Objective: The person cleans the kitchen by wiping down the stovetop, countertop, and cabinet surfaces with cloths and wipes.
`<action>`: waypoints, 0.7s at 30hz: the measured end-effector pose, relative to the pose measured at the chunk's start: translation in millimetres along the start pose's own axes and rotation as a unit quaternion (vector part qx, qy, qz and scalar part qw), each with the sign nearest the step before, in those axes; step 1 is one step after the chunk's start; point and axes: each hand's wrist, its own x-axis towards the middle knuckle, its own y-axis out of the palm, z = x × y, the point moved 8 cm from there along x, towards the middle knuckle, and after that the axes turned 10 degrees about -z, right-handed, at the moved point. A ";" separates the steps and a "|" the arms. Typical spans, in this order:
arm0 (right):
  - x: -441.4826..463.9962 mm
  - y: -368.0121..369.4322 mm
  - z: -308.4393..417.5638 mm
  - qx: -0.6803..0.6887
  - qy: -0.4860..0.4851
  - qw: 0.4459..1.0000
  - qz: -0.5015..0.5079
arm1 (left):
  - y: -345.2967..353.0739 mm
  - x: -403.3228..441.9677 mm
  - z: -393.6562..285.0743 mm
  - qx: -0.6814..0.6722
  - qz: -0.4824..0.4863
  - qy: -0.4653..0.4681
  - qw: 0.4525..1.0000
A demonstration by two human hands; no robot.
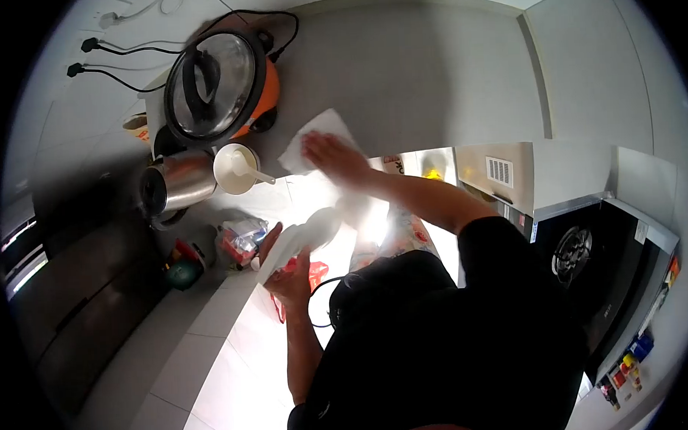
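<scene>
My right hand point(336, 159) lies with its fingers spread on a white cloth or tissue point(296, 153) at the front edge of the grey countertop point(385, 77). Lower down and to the left, my left hand point(292, 277) grips a white, soft-looking piece point(283, 251), perhaps paper or cloth; its far end is blurred. A white bowl point(227, 173) with a white spoon point(245, 167) in it stands left of the cloth. Beside the bowl is a steel kettle point(187, 181).
An orange electric pot point(267, 92) with a glass lid stands at the back left, its black cord behind it. Bags point(242, 240) lie below the kettle. At the right are a dark stove point(588, 259) and several small bottles point(628, 372).
</scene>
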 end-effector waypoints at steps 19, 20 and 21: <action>-293.2 -102.2 -250.1 0.192 0.361 0.912 -0.036 | 37.3 26.5 -20.6 0.016 0.010 -0.054 0.998; -293.2 -122.0 -255.3 0.091 0.341 0.936 -0.013 | 36.8 28.8 -32.4 0.026 0.020 0.002 0.999; -279.1 -139.3 -247.9 -0.040 0.270 0.962 0.019 | 34.1 30.6 -42.3 0.035 0.029 0.059 0.997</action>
